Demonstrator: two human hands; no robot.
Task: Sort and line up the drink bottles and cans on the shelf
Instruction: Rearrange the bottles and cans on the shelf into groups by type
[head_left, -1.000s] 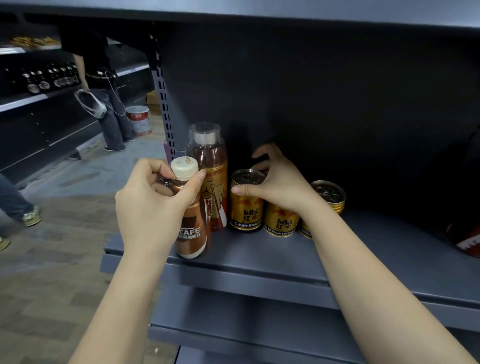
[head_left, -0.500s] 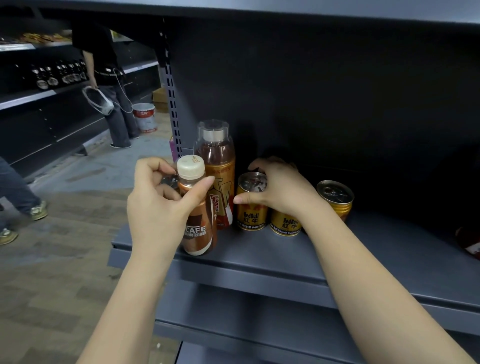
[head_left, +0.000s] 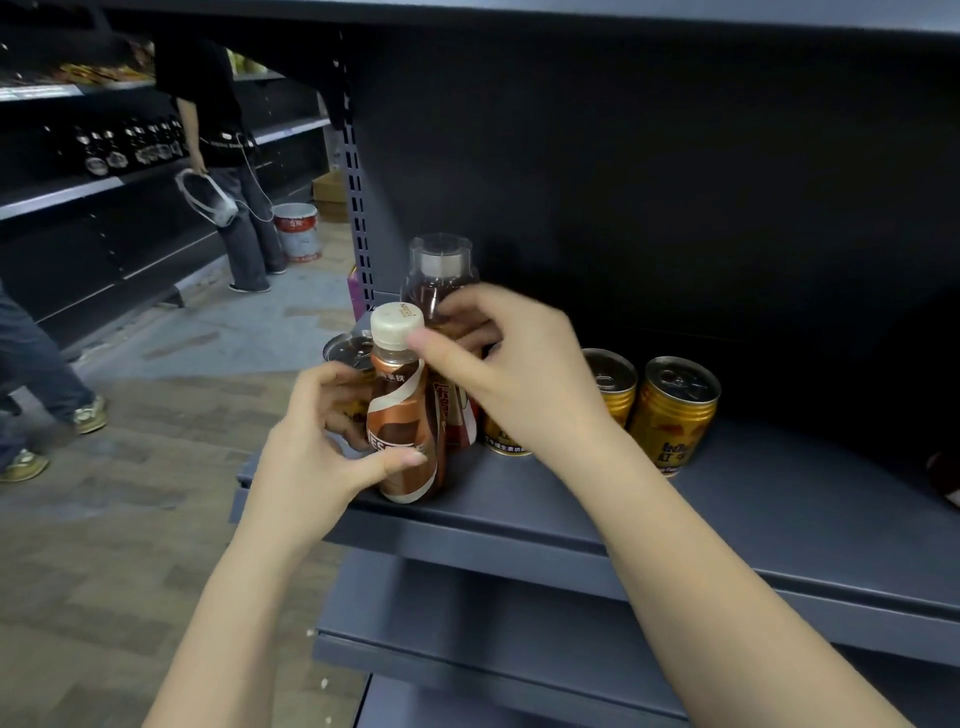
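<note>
The left hand (head_left: 332, 441) is curling around the lower body of the Nescafé coffee bottle (head_left: 405, 415), thumb across the front label and fingers wrapped behind; the bottle is standing upright at the front edge of the grey shelf (head_left: 571, 514). The left forearm is rising from below, wrist roughly straight. The right hand (head_left: 498, 364) is reaching across from the right of the coffee bottle, thumb tip beside its cream cap (head_left: 397, 325) and fingers curling onto the neck of the tall tea bottle (head_left: 441, 291) standing directly behind the coffee bottle; whether this hand is gripping firmly cannot be told, as it is motion-blurred. The right forearm is crossing in front of one gold Red Bull can (head_left: 506, 436). Behind and left of the coffee bottle, a can top (head_left: 349, 349) is showing. Right of the coffee bottle and further back, two more Red Bull cans (head_left: 675, 410) are standing close together.

Procedure, as judged: keep the coffee bottle steady and low while the tall bottle is being moved, lift rather than drag, avoid knocking the neighbouring cans, then group bottles with bottles and cans with cans, labels facing forward
</note>
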